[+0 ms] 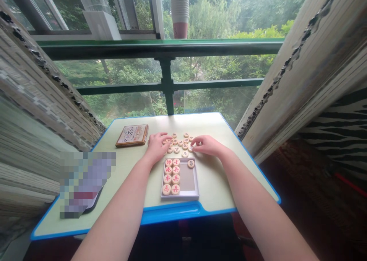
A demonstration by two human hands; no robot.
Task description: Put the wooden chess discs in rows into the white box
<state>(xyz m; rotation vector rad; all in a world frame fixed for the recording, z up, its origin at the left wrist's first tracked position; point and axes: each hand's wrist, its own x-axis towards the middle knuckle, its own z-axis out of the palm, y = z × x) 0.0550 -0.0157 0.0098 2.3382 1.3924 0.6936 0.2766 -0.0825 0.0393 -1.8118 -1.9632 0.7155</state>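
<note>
My left hand (157, 147) rests over the left side of a loose group of round Chinese chess pieces (177, 150), its fingers apart and partly covering some of them. At the group's right side, my right hand (208, 145) has its thumb and fingertips closed on one Chinese chess piece (190, 149). Just nearer to me lies a shallow white box tray (187, 197). Two columns of red-marked pieces (176, 179) fill its left side, and a single dark-marked piece (191, 164) sits in its top right corner.
A decorated box lid (132, 135) lies at the back left of the blue-edged table (212, 194). A blurred-out flat object (87, 188) is on the left. Curtains (275, 69) hang at both sides, and a green railing (169, 48) runs behind the table.
</note>
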